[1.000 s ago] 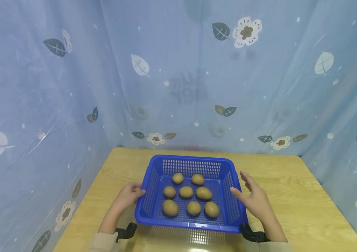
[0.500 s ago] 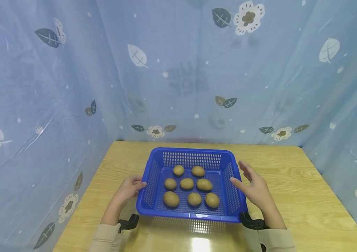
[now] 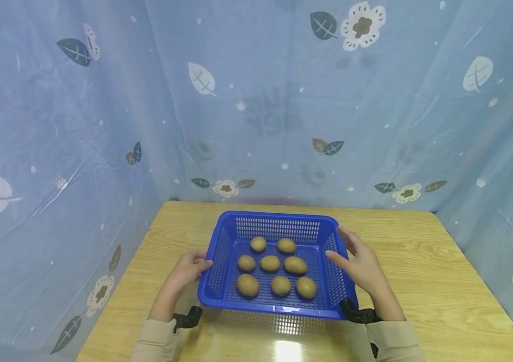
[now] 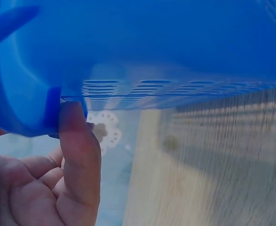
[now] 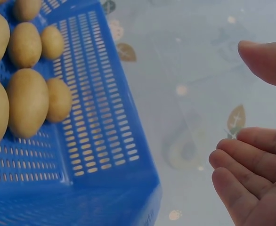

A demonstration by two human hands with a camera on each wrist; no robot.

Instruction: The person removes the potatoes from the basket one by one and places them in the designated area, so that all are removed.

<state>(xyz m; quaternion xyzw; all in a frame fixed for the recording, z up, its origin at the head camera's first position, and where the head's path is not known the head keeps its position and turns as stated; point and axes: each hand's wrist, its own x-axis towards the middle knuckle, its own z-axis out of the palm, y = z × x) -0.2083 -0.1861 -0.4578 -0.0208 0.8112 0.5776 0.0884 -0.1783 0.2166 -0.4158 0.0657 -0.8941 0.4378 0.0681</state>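
A blue plastic basket (image 3: 279,215) with slotted walls stands on the table, several brown potatoes (image 3: 294,265) spread in loose rows on its floor. My left hand (image 3: 186,274) pinches the left rim, thumb on top and fingers outside it. The left wrist view has that hand (image 4: 79,155) right against the basket's edge (image 4: 128,37). On the opposite side, my right hand (image 3: 365,266) is spread, its thumb overlapping the right rim in the head view. In the right wrist view that hand (image 5: 255,165) holds nothing, apart from the basket wall (image 5: 131,117).
The basket is on a light wooden table (image 3: 419,261). Blue curtains (image 3: 261,100) with leaf and flower prints hang behind and along both sides. Each wrist carries a black strap mount (image 3: 188,318). Light glares off the tabletop in front of the basket.
My right hand has drifted slightly inward, its thumb and fingers now further over the right rim. The left hand keeps its hold. The head view has tilted slightly; the potatoes keep their places.
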